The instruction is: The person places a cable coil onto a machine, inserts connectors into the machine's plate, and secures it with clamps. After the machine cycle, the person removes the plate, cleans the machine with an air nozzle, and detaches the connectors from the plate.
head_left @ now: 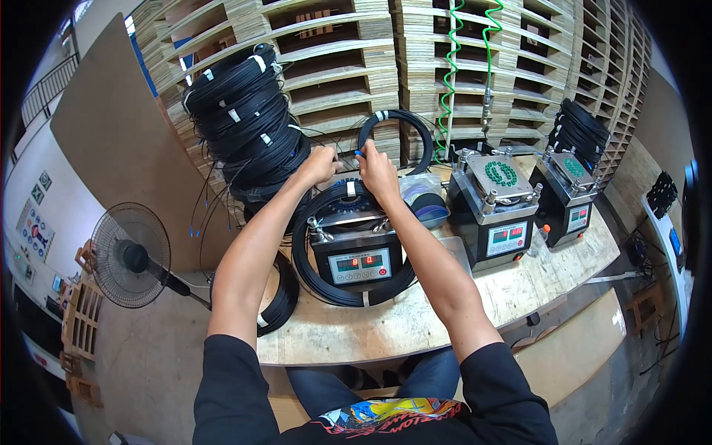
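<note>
Worked over a digital-display machine (pixel 361 268), near the tabletop's (pixel 334 337) front edge.
Probably called for leaving the black cable coil (pixel 300 245) seated around that machine, without kinks; looked round, dark, bound in white tape. Beyond, bent the fingers of the left hand (pixel 319 165), grip impossible to tell; closed those of the right hand (pixel 380 174), apparently on a blue-tipped cable end (pixel 360 153), best pinched lightly. Farther, toward the back edge, had a slimmer upright cable ring (pixel 427 142).
</note>
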Motion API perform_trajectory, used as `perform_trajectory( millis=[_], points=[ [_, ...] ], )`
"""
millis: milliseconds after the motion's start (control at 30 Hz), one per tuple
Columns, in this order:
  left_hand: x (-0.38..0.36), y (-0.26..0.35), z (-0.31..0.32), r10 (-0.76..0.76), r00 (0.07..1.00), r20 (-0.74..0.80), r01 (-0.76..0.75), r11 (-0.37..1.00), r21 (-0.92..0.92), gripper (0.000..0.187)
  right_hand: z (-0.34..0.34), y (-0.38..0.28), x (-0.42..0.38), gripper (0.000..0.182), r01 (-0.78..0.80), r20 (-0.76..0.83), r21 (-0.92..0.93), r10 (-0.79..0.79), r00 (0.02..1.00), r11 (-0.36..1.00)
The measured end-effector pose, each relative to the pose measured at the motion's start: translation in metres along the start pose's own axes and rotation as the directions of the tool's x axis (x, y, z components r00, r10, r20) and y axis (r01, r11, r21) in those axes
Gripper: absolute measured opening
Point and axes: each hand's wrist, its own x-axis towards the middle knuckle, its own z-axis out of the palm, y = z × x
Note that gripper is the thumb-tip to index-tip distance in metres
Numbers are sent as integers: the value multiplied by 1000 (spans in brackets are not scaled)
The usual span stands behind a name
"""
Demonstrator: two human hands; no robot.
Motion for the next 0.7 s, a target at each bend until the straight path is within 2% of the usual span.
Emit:
perform_trajectory(
  millis=[67, 100, 133, 233, 267, 333, 400, 467, 533, 600, 667, 700],
  points=[
    [-23, 7, 2, 114, 926, -360, -84, 992, 98, 29, 0, 0, 0, 23, -11, -4, 12, 11, 1000, 1000],
    [-20, -5, 10, 176, 887, -427, -135, 983, 124, 32, -2, -1, -1, 23, -13, -8, 11, 13, 1000, 1000],
    [-21, -13, 15, 181, 886, -427, -140, 982, 126, 32, -4, -1, -1, 23, -13, -27, 7, 14, 1000, 1000],
    [-36, -41, 31, 72, 874, -481, -198, 956, -217, 32, -8, -5, 1, 23, -27, -52, -7, 27, 998, 1000],
    [-45, -52, 37, 69, 875, -479, -195, 956, -218, 32, -8, -5, 1, 24, -45, -56, -19, 44, 997, 999],
    [-66, -72, 47, 5, 778, -628, -336, 848, -410, 32, -6, -1, 1, 25, -53, -58, -4, 52, 997, 999],
    [-92, -91, 57, -73, 773, -630, -328, 804, -496, 35, -8, 3, 0, 32, -66, -60, 22, 67, 996, 998],
    [-121, -103, 76, -176, 800, -573, -284, 731, -621, 46, -10, 18, -4, 36, -87, 10, 111, 87, 996, 990],
    [-153, -90, 89, -294, 788, -540, -260, 637, -726, 50, -10, 46, -11, 38, -8, 12, 243, 6, 1000, 970],
    [-167, -92, 108, -305, 807, -505, -276, 561, -780, 52, -27, 56, -32, 36, 21, -45, 313, -7, 999, 950],
    [-176, -83, 125, -253, 742, -621, -319, 681, -659, 53, -52, 54, -61, 32, -10, -47, 341, 28, 998, 940],
    [-175, -78, 136, -266, 707, -656, -366, 655, -661, 53, -60, 57, -76, 31, -37, -41, 336, 54, 998, 941]
  ],
)
